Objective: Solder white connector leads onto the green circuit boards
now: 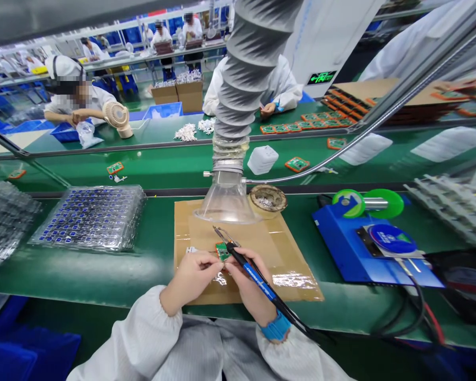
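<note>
Green circuit board (pixel 222 251) just beyond left hand (pixel 193 278) and right hand (pixel 249 288)

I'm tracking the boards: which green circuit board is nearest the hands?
The circuit board over the cardboard sheet; the other boards are beyond the sheet's far edge.

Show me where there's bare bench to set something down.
Bare bench lies between the tray stack and the cardboard; a narrower strip separates the cardboard from the blue machine. Crowded: the cardboard's middle, with left hand, right hand, board and iron.
</note>
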Action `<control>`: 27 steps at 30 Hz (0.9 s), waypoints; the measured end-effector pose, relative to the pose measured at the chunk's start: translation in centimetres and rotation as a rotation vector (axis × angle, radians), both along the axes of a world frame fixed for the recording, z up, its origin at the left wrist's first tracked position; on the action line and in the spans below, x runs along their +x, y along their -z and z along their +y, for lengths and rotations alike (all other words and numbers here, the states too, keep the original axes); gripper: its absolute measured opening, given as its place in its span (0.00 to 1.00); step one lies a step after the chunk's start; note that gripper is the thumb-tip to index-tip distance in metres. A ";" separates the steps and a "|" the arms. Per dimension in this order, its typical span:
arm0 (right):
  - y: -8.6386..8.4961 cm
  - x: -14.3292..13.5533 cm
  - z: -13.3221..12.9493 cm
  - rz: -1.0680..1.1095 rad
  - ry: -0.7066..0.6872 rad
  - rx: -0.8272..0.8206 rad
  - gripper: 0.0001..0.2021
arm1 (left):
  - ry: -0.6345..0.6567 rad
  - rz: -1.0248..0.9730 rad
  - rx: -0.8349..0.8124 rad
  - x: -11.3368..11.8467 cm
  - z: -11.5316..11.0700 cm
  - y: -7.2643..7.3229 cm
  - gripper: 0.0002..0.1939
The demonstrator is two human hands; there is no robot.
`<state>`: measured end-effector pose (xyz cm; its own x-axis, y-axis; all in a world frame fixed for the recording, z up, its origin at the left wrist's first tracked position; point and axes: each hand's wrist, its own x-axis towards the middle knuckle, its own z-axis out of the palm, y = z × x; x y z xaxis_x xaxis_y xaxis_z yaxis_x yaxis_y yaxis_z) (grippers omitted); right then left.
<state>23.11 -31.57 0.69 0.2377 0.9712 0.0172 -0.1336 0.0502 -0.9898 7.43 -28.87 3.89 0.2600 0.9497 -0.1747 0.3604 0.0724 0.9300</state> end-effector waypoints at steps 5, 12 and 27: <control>0.3 0.1 0.0 0.020 -0.026 -0.017 0.16 | 0.001 -0.092 -0.119 -0.2 0.2 0.3 0.16; 0.6 0.2 0.0 -0.028 -0.003 -0.022 0.14 | 0.034 -0.052 -0.158 -0.3 0.3 0.2 0.14; 0.1 -0.2 0.2 0.028 -0.050 -0.068 0.14 | 0.034 0.014 -0.118 -0.3 0.4 0.3 0.09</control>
